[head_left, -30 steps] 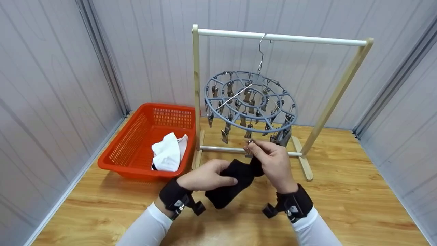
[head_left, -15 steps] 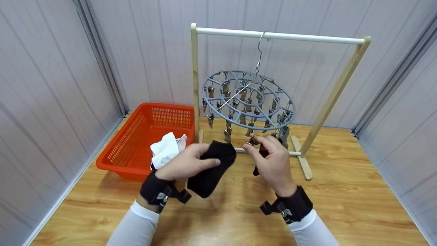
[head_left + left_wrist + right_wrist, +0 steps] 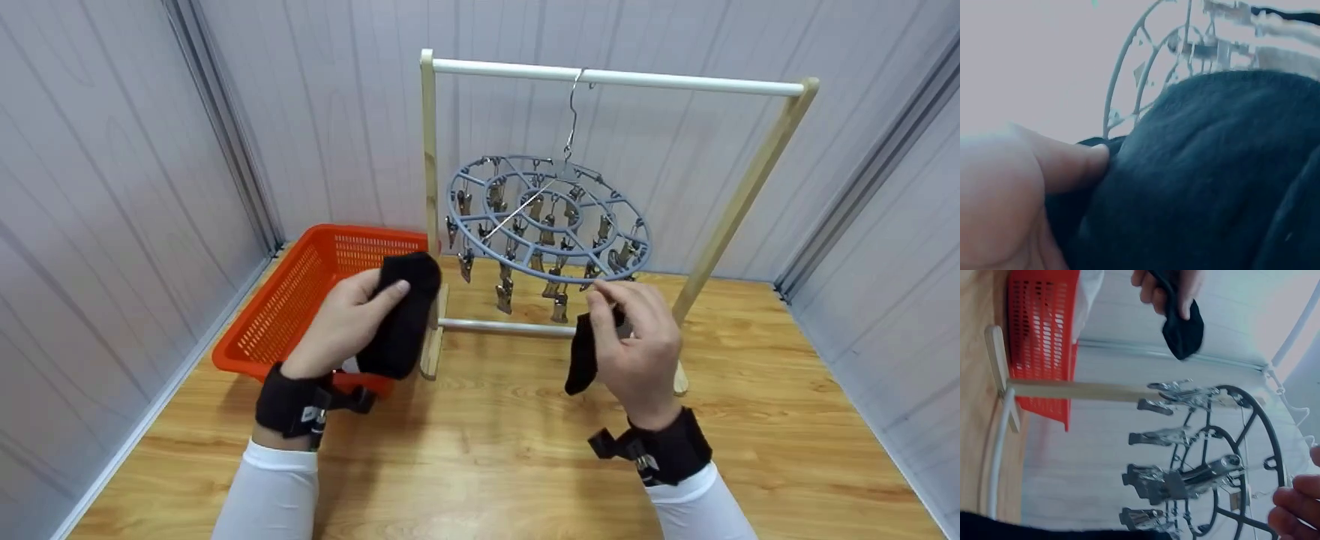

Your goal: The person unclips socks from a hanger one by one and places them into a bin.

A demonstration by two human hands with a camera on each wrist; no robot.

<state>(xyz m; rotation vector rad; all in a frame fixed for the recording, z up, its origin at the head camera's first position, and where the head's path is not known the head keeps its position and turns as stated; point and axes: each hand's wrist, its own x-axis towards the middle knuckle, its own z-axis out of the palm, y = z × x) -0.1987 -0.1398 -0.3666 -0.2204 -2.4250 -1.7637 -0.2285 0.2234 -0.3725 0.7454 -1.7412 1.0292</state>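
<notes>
My left hand (image 3: 337,322) pinches a black sock (image 3: 401,315) between thumb and fingers, beside the red basket's right side. In the left wrist view this sock (image 3: 1207,174) fills much of the picture. My right hand (image 3: 637,345) is at the front right of the round clip hanger (image 3: 517,259), its thumb and forefinger tips close together just under the rim. Another black sock (image 3: 583,356) hangs down beside that hand; its upper end is partly hidden. The right wrist view shows curled fingers (image 3: 1294,500) near the hanger's rim; whether they hold anything is hidden.
The hanger hooks over the white bar (image 3: 675,82) of a wooden stand (image 3: 430,172). Several metal clips (image 3: 560,307) dangle from it. A red basket (image 3: 262,315) stands at the left; white cloth (image 3: 1088,298) shows in it. Panelled walls (image 3: 337,112) surround the table (image 3: 480,465).
My left hand has carried its sock left and up, away from the hanger, toward the basket. My right hand has let go of the front clip and moved right along the rim.
</notes>
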